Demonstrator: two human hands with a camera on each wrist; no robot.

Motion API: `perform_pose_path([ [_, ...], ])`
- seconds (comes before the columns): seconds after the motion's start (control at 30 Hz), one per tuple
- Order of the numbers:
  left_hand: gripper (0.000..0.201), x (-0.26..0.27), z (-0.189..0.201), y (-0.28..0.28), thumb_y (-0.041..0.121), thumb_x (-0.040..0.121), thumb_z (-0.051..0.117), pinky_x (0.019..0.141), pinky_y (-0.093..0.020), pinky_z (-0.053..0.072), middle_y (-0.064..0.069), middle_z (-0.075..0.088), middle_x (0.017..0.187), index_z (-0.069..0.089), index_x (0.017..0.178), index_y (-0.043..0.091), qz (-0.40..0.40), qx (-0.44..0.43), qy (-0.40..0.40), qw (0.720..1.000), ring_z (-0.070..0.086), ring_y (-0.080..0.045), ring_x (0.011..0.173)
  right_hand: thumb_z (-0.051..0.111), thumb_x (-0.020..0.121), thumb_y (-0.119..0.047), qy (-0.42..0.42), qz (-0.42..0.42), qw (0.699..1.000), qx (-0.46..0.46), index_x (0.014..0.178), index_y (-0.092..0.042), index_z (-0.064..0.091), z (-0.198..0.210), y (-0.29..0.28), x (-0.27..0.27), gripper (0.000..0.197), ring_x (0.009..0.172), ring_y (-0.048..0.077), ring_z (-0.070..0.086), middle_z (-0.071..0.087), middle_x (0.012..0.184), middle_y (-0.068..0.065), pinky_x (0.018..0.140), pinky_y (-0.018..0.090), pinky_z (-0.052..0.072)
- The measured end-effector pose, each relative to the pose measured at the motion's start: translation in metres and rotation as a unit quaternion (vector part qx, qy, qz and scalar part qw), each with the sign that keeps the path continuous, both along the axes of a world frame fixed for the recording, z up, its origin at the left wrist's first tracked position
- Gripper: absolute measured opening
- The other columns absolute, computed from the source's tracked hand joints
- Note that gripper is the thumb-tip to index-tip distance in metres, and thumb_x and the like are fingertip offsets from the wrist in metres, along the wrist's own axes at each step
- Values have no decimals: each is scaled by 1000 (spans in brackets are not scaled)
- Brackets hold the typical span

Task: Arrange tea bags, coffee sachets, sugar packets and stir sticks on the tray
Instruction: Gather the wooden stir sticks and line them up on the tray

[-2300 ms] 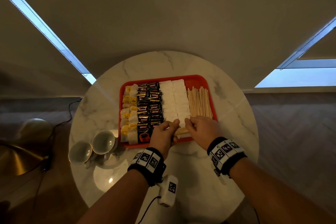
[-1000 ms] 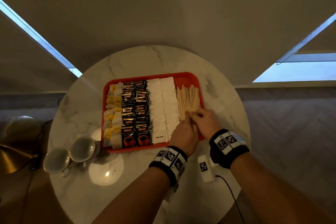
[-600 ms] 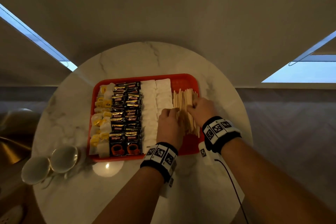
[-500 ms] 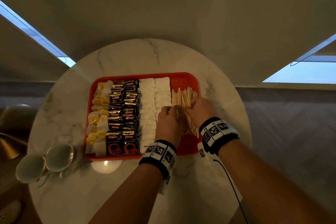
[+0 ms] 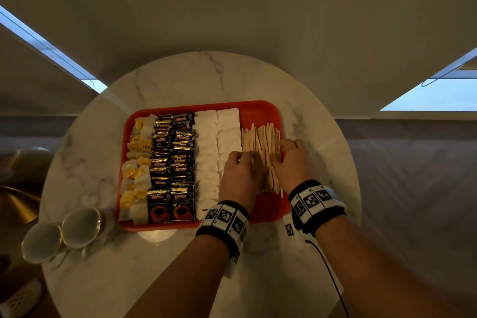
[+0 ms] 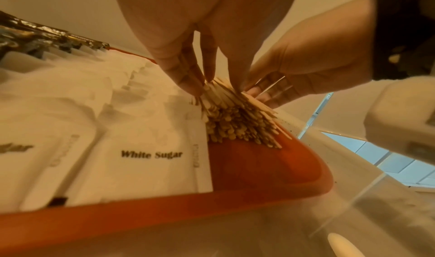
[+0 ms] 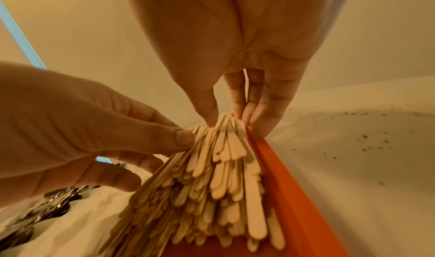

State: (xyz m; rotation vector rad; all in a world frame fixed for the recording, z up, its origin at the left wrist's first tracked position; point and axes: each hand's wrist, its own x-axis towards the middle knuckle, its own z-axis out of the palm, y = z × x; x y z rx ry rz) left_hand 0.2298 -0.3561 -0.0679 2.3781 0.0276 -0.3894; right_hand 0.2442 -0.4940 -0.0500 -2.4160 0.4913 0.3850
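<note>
**Materials and finish**

Logged stir sticks as bare pale wood, matt. Found tray in smooth red plastic with a faint sheen. Recorded sugar packets as matt white paper, coffee sachets as glossy black-and-gold foil, tea bags as thin matt paper. Marked table as polished, reflective, marble-look; cups as glossy.
</note>
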Motion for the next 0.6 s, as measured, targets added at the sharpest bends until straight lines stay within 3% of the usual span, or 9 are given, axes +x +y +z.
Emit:
perform_pose_path([
  [0.23, 52, -1, 3, -3, 38, 91, 69, 91, -45, 55, -6, 49, 132, 54, 138, 22, -7, 5, 10, 1000, 54, -27, 116, 62, 97, -25, -5, -19, 999, 43, 135, -16, 54, -3, 3, -3, 40, 111, 24, 59, 51, 129, 5, 96, 38, 53],
  [0.4, 45, -3, 5, -5, 33, 94, 66, 87, -40, 56, -5, 50, 130, 54, 137, 25, -12, 0, 9, 1000, 57, -27, 113, 62, 96, -26, -4, -23, 998, 52, 135, -17, 54, -6, 2, -4, 40, 109, 24, 60, 51, 128, 5, 95, 40, 54],
  [0.6, 45, 2, 11, -3, 45, 96, 59, 89, -34, 53, -3, 51, 127, 55, 135, 22, -7, 0, -21, 1000, 56, -21, 111, 62, 96, -33, -1, -10, 999, 44, 138, -21, 52, -4, -3, -8, 44, 112, 22, 59, 50, 130, 2, 96, 40, 54],
])
